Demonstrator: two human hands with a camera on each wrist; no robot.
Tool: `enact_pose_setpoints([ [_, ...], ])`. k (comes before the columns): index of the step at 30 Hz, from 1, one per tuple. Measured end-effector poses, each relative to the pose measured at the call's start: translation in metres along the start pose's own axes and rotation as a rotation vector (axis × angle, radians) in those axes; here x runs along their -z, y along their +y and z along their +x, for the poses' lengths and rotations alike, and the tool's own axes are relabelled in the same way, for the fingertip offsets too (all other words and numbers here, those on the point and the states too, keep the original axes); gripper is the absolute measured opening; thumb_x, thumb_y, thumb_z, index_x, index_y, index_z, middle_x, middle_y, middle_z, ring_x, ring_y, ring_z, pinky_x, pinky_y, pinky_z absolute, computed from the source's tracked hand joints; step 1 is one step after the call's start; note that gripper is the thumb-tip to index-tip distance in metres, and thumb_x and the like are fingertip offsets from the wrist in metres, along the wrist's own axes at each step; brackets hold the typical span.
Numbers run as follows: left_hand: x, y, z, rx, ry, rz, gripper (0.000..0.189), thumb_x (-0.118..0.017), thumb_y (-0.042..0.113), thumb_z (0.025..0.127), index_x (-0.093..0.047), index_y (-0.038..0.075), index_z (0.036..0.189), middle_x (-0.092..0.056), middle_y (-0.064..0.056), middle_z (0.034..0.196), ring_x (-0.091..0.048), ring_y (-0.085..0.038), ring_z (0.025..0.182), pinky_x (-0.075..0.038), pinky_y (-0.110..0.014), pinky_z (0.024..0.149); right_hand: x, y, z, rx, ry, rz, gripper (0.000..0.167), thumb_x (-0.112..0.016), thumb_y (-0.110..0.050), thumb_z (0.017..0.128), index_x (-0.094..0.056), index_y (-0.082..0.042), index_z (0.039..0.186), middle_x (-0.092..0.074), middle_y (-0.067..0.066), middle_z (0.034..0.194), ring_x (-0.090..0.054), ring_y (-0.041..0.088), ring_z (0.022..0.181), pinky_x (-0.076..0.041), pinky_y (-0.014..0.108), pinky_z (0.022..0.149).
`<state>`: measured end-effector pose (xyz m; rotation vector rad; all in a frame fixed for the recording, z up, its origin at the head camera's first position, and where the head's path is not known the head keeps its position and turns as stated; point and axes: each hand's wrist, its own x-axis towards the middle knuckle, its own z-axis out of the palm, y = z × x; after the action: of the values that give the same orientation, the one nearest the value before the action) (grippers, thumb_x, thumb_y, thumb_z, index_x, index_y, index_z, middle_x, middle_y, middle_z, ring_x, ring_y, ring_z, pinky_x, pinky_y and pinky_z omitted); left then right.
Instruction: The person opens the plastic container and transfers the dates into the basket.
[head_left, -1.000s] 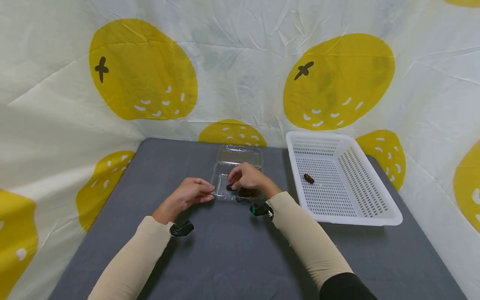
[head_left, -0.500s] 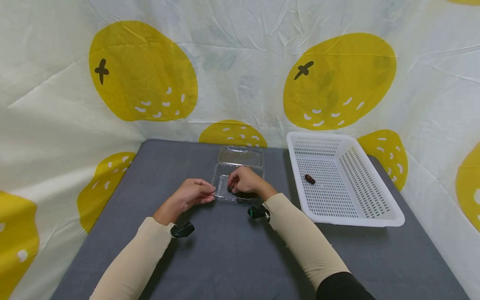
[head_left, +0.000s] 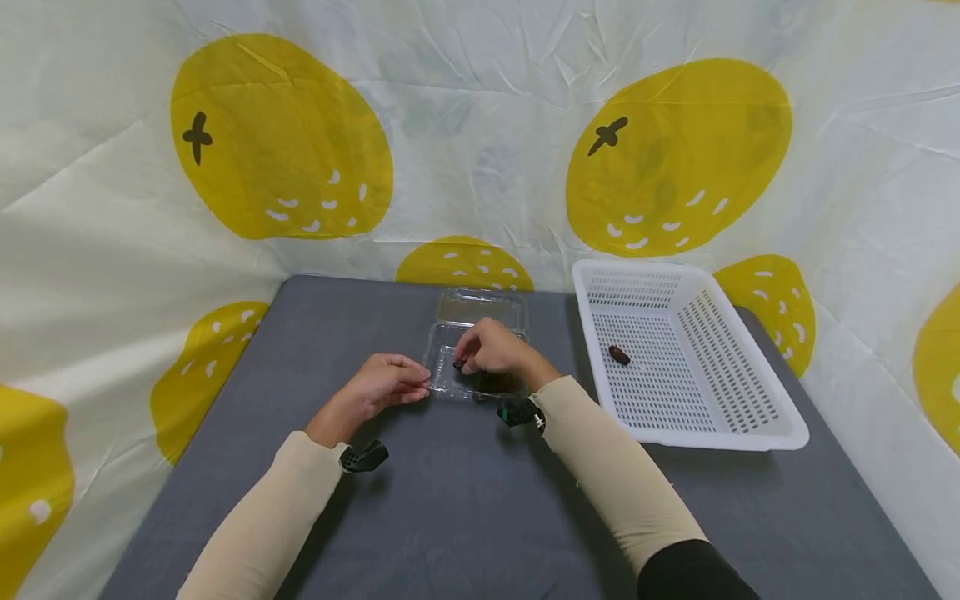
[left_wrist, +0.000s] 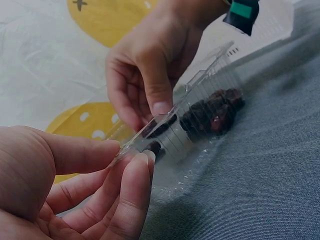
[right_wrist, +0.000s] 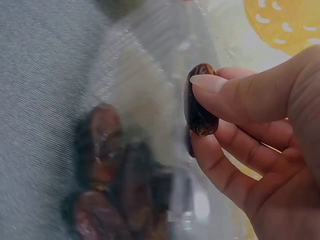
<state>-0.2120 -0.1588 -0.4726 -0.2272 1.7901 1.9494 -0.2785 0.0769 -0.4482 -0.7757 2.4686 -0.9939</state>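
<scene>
My right hand (head_left: 495,347) pinches a dark brown date (right_wrist: 202,102) between thumb and fingers, over the clear plastic clamshell box (head_left: 439,377). With thumb and fingertips my left hand (head_left: 377,388) grips the left rim of that box, as the left wrist view shows up close. Several wrinkled dates (left_wrist: 215,114) lie bunched at the box's right side. A single date (left_wrist: 154,148) is seen through the wall near my left fingertips. In the head view my right hand partly hides the box's inside.
The hinged lid (head_left: 480,308) lies folded back, away from me. To the right stands a white perforated basket (head_left: 682,379) with one date (head_left: 618,355) in it. A grey cloth covers the table (head_left: 465,517); a lemon-patterned curtain (head_left: 480,167) hangs behind it.
My right hand dipped lower into the box half a second ago and is now a little higher, the date showing at its fingertips. The left hand has stayed at the rim.
</scene>
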Motion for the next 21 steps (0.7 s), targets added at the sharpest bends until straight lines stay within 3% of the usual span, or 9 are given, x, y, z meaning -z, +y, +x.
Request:
enact_pose_setpoints([
  [5, -0.001, 0.002, 0.000, -0.005, 0.004, 0.002, 0.013, -0.069, 0.001, 0.097, -0.070, -0.007, 0.108, -0.074, -0.005, 0.081, -0.074, -0.013, 0.068, -0.064, -0.025, 0.067, 0.012, -0.003, -0.003, 0.008, 0.005, 0.023, 0.020, -0.081, 0.004, 0.083, -0.081, -0.005, 0.100, -0.081, 0.010, 0.095, -0.075, 0.015, 0.082, -0.063, 0.029, 0.077],
  [16, -0.001, 0.002, -0.002, 0.001, -0.007, -0.013, 0.005, -0.067, -0.002, 0.097, -0.072, -0.001, 0.098, -0.074, -0.006, 0.082, -0.074, -0.013, 0.067, -0.064, -0.025, 0.066, 0.042, -0.009, -0.014, -0.030, 0.032, 0.038, 0.021, -0.078, 0.006, 0.085, -0.080, -0.004, 0.104, -0.080, 0.011, 0.097, -0.075, 0.017, 0.083, -0.063, 0.034, 0.079],
  [21, 0.000, 0.001, -0.004, 0.000, -0.020, -0.008, 0.009, -0.067, -0.002, 0.098, -0.070, -0.007, 0.105, -0.074, -0.005, 0.081, -0.074, -0.013, 0.068, -0.064, -0.024, 0.066, 0.055, -0.010, -0.020, -0.033, 0.048, 0.049, 0.020, -0.078, 0.005, 0.086, -0.080, -0.005, 0.104, -0.080, 0.012, 0.101, -0.075, 0.018, 0.087, -0.064, 0.038, 0.084],
])
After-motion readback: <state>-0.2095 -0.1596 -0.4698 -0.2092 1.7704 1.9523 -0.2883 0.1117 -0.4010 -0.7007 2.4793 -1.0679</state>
